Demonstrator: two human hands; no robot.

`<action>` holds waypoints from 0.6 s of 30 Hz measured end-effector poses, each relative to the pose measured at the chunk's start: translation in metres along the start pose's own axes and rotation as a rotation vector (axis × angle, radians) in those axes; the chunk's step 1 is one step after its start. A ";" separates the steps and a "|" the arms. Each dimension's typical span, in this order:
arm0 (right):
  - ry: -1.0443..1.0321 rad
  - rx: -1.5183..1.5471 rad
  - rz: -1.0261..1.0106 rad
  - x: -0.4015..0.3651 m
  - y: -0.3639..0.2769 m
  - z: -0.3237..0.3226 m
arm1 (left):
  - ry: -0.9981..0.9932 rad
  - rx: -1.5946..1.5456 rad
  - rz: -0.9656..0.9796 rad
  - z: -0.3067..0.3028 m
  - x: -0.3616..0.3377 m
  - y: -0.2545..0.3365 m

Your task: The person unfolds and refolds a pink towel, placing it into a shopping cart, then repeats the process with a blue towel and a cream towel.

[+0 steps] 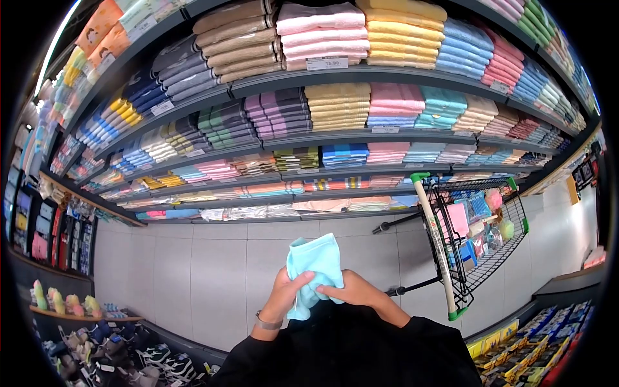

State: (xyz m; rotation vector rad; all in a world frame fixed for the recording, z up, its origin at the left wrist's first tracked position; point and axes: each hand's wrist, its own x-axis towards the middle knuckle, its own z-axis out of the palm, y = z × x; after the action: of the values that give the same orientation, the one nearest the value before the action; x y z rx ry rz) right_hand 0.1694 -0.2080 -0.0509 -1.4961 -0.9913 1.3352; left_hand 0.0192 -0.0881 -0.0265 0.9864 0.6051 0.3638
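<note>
Cloth (321, 251): pale aqua, folded, soft. Located between the two hands, lifted above the floor (219, 258), in front of the black clothing (361, 355).

Left hand (282, 290): thumb lies flat across the near face of the cloth, pointing inward; remaining fingers mostly hidden behind the fabric. Grip closed, with only the cloth's thickness between thumb and fingers. Bracelet (268, 321) on the wrist, below these fingers.

Right hand (348, 287): thumb presses the cloth's lower right part, pointing toward the left thumb; other fingers largely out of sight. Also closed on the cloth; exact finger spacing behind it cannot be told.

Orientation: long axis of the cloth runs away from the person, leaning slightly right at the far end. Far end stands out beyond both thumbs, with a corner at upper right and a folded edge at upper left. Near end hangs below the left thumb, bunched and creased.

Surroundings: shelves (290, 76) of folded towels (338, 106) lie well beyond the fingertips. Shopping cart (433, 242), loaded, stands to the right of the right-hand fingers, apart from them. Shoes (177, 364) sit below and left of the left-hand fingers.
</note>
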 end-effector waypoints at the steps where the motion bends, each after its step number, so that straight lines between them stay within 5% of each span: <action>1: 0.001 0.000 -0.002 0.000 -0.001 -0.001 | 0.004 -0.002 -0.001 -0.001 0.000 0.000; 18: 0.126 0.227 -0.031 -0.003 0.009 -0.008 | -0.012 0.117 -0.078 -0.016 0.009 -0.010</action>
State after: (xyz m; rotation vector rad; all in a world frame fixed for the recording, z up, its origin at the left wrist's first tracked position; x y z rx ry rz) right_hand 0.1774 -0.2145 -0.0584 -1.3687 -0.7533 1.2690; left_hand 0.0158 -0.0779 -0.0448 1.0730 0.6577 0.2547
